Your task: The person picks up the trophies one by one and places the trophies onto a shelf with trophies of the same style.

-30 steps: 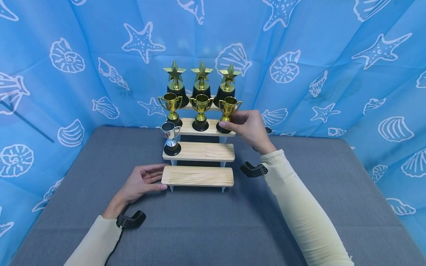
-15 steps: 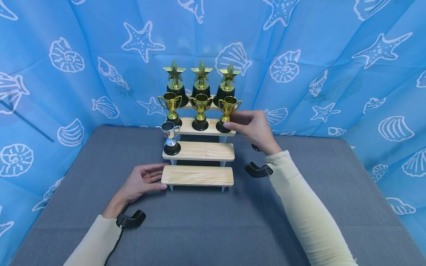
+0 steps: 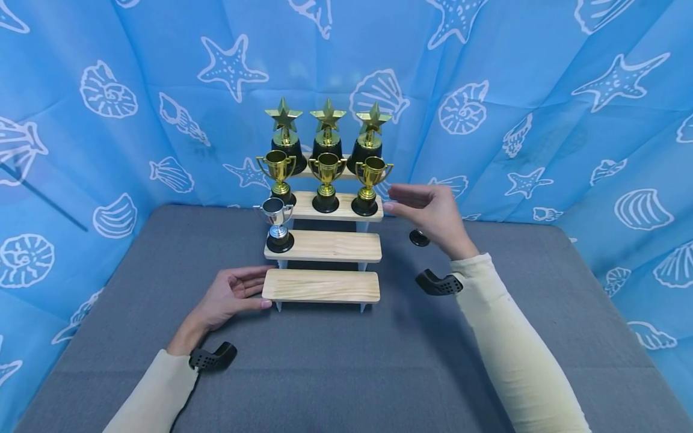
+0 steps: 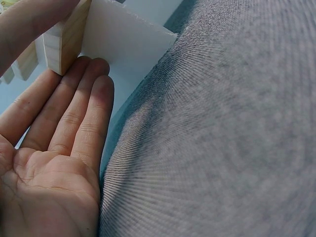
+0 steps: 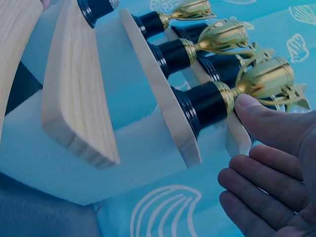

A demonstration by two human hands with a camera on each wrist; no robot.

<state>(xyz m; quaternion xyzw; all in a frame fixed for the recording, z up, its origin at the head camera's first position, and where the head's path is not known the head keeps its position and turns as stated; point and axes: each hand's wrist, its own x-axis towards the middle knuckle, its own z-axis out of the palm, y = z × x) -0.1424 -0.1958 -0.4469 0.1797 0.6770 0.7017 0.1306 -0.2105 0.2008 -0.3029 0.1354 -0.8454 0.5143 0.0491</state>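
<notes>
A tiered wooden stand [image 3: 322,285] bears several small trophies on black bases. My left hand [image 3: 230,300] rests at the left end of its lowest step, thumb at the front corner. In the left wrist view, straight fingers [image 4: 89,118] meet the step's end. My right hand [image 3: 433,213] is beside the right-hand gold cup trophy [image 3: 370,180], fingers extended and holding nothing. That trophy stands upright on the second-highest step with two gold cup trophies to its left. The right wrist view shows the thumb [image 5: 261,116] overlapping the trophy's stem.
Three gold star trophies [image 3: 328,129] stand on the top step. A silver cup trophy [image 3: 278,225] stands at the left of the step below the gold cups. Behind my right hand, a black round base [image 3: 419,237] shows on the grey tabletop [image 3: 335,373]. A blue curtain [image 3: 514,120] hangs behind.
My right hand has let go of the right-hand gold cup trophy and moved right, away from it. The trophy stays on its step. My left hand has not moved.
</notes>
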